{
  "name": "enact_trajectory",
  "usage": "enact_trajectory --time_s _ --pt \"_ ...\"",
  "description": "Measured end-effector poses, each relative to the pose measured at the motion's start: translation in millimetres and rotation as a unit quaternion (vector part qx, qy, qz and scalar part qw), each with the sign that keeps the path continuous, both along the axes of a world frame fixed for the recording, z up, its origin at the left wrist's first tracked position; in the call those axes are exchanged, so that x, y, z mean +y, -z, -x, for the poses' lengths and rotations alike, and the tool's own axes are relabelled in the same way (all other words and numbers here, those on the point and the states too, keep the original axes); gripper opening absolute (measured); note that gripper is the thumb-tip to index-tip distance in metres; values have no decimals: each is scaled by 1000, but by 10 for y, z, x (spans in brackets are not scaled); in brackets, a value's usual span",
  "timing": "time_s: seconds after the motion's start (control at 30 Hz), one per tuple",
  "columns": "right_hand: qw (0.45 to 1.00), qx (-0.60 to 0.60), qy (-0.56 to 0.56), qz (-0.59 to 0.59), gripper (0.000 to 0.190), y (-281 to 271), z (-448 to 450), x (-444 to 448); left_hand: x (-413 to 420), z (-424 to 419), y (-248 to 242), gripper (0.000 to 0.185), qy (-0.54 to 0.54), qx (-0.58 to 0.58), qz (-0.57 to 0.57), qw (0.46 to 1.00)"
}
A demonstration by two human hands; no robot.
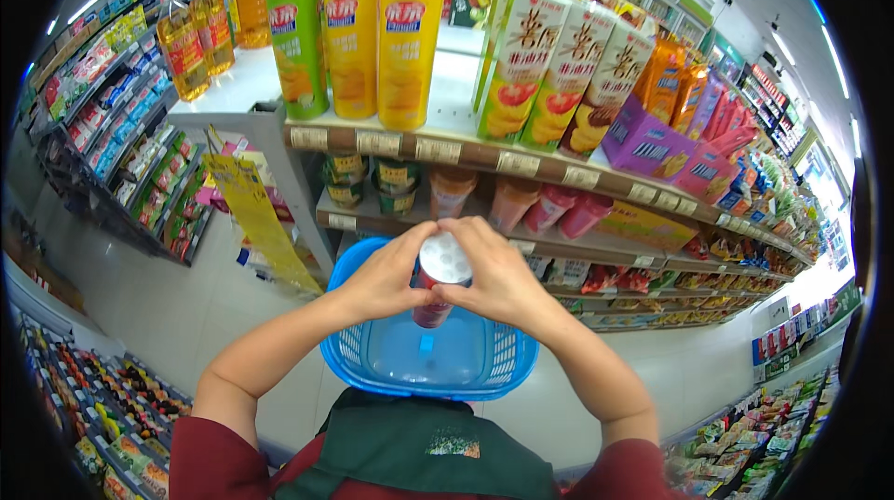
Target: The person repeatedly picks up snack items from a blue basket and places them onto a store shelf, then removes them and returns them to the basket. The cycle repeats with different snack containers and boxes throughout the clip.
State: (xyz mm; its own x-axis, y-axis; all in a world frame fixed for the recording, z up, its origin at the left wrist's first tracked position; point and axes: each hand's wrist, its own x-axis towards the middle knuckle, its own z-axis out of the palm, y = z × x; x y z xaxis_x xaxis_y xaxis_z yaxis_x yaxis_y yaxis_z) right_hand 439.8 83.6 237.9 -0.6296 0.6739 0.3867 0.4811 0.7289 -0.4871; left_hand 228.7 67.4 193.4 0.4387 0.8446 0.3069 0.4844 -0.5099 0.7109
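Note:
My left hand (pixel 384 269) and my right hand (pixel 499 276) are curved around a reddish-pink packaged cup (pixel 431 317) with a dimpled white end facing up. Fingertips meet at its far side, and both thumbs press its near side. Directly below is a blue plastic shopping basket (pixel 426 388) with slotted sides; the visible part of its floor is bare. Beyond my fingers, similar pink cups (pixel 548 210) and an orange-toned cup (pixel 450 193) stand on a lower shelf. My hands and forearms cover part of the basket and that shelf.
Yellow canisters (pixel 405 46) and a green canister (pixel 297 46) stand on the top shelf, beside tall snack cartons (pixel 524 60). Bottles of oil (pixel 183 46) stand at the left end. A yellow hanging strip (pixel 262 221) dangles by the shelf end. Stocked racks (pixel 119 130) line the left.

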Motion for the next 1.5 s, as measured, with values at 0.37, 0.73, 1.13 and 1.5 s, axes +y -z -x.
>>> enact_trajectory --time_s 0.37,0.73,1.13,1.5 --pt "988 -51 42 139 93 2267 443 241 252 158 1792 93 -18 188 188 964" --pt "999 -8 16 -45 70 833 174 451 472 83 609 84 30 217 99 971" --pt "897 27 222 -380 46 -1661 -340 1174 1682 -651 -1884 84 -123 -60 -379 915" --pt "883 93 117 -445 55 -1698 -454 417 1056 -605 -2105 83 73 -177 -236 953"
